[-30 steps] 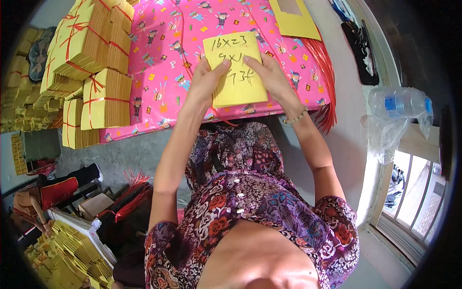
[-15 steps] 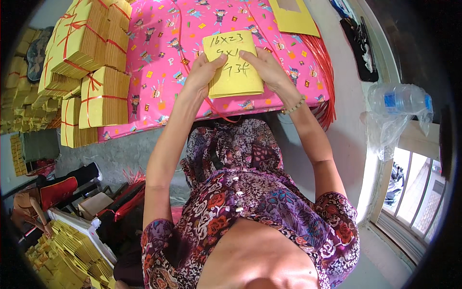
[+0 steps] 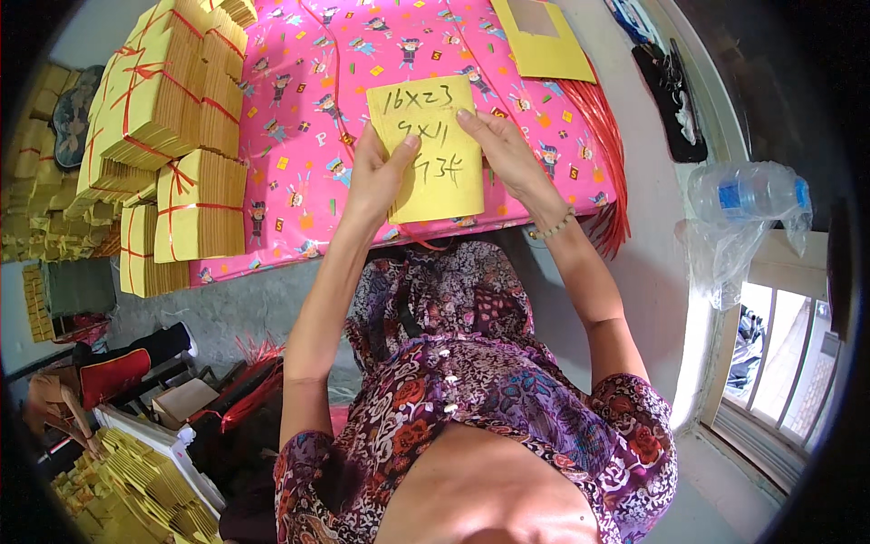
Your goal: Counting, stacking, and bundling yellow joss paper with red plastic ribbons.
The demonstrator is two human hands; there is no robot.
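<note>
My left fingers [image 3: 404, 150] and right fingers [image 3: 475, 123] gripped the marked yellow paper [image 3: 440, 197] between them; red-tied bundles [image 3: 205, 205] stood left of them on the pink-covered bench [image 3: 294, 136].

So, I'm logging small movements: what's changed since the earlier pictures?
The yellow card has shifted slightly left, and the right hand now has its thumb nearer the card's right edge, uncovering more writing. The left hand still has its thumb on the front. The tied yellow stacks and pink table cover stayed put.
</note>
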